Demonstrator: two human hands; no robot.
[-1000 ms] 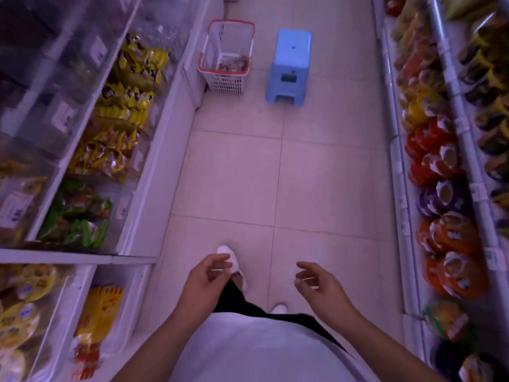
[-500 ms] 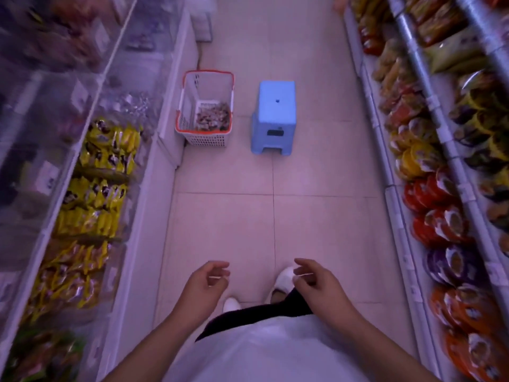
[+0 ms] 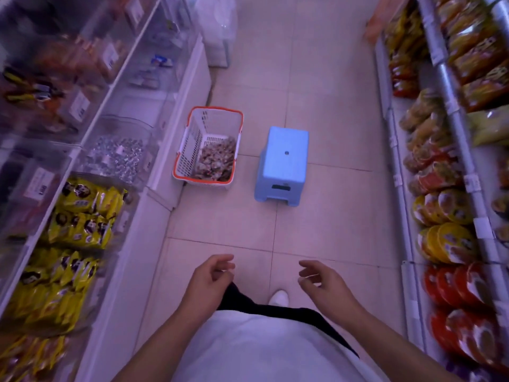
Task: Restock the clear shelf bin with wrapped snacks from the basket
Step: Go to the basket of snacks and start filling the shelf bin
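Note:
A white basket with an orange rim (image 3: 190,150) stands on the floor ahead, beside the left shelving. Wrapped snacks (image 3: 217,162) lie heaped in its bottom. Left of it, a clear shelf bin (image 3: 137,128) holds a layer of small silver-wrapped sweets. My left hand (image 3: 209,282) and my right hand (image 3: 322,285) hang low in front of my body, well short of the basket. Both have loosely curled fingers and hold nothing.
A light blue plastic stool (image 3: 282,164) stands just right of the basket. Clear bins of yellow packets (image 3: 82,213) line the left shelves. Round red and yellow packs (image 3: 446,238) fill the right shelves. Tiled aisle floor (image 3: 225,216) lies between me and the basket.
The basket and stool have come closer and lower in view as I walked down the aisle. Both hands stayed low in front of me, holding nothing.

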